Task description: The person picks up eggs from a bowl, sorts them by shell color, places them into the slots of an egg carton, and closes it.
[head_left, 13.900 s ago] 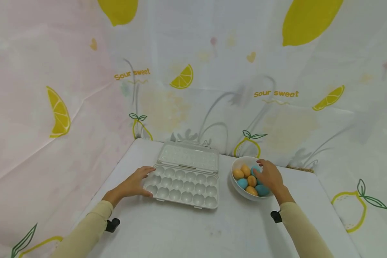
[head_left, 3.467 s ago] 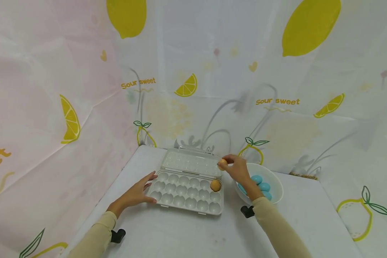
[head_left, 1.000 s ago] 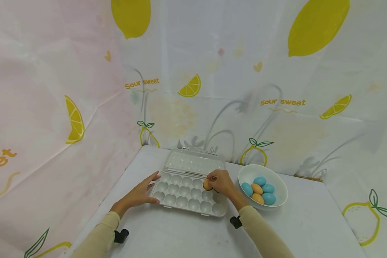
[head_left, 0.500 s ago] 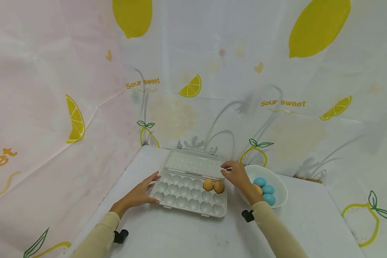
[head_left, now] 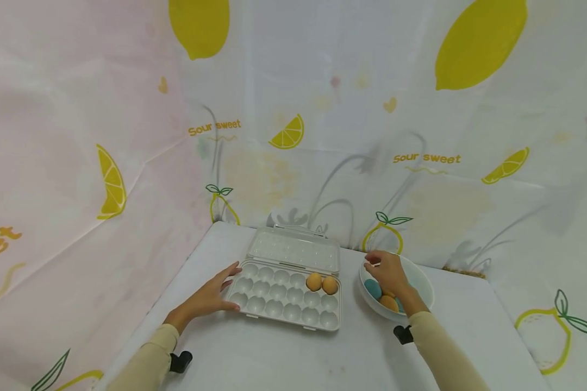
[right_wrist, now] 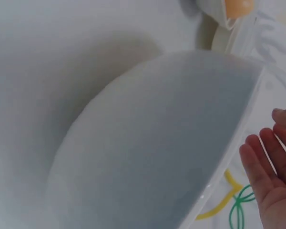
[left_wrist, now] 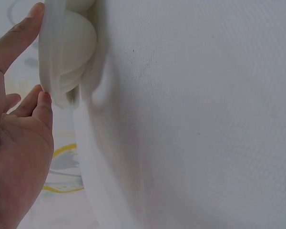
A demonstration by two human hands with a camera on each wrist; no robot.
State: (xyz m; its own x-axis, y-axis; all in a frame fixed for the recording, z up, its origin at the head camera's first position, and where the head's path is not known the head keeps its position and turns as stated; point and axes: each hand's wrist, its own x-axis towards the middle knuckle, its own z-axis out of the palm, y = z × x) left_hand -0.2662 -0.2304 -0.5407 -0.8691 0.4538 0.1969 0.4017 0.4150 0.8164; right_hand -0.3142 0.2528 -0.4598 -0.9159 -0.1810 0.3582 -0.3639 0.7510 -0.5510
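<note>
1. Looking in through the head camera, I see a white counter (head_left: 269, 358) pushed into a corner of lemon-printed cloth (head_left: 323, 81), with a black fitting (head_left: 181, 361) at the left wrist and another at the right.
2. The clear lid (head_left: 293, 250) lies folded back behind the egg tray (head_left: 276, 293). The right hand (head_left: 388, 272) and its forearm block part of my view into the white bowl (head_left: 423, 282), so I cannot count everything inside; a blue egg (head_left: 373, 289) and an orange egg (head_left: 389, 304) show plainly.
3. My left hand (head_left: 204, 297) spans the tray's left end, thumb and fingers spread apart, fingertips touching the rim. The right hand is above the bowl, holding nothing, its thumb and bent fingers apart. The two hands are well apart, with the tray between them and the bowl just beyond its right end.
4. Two orange eggs (head_left: 322, 283) sit side by side in the rightmost cups of the tray's back row.
5. A second ago I saw the right hand pinching the second of these at its cup; half a second ago it was beside the lid's right edge. Now it has moved over the bowl, while the left hand has stayed put.
</note>
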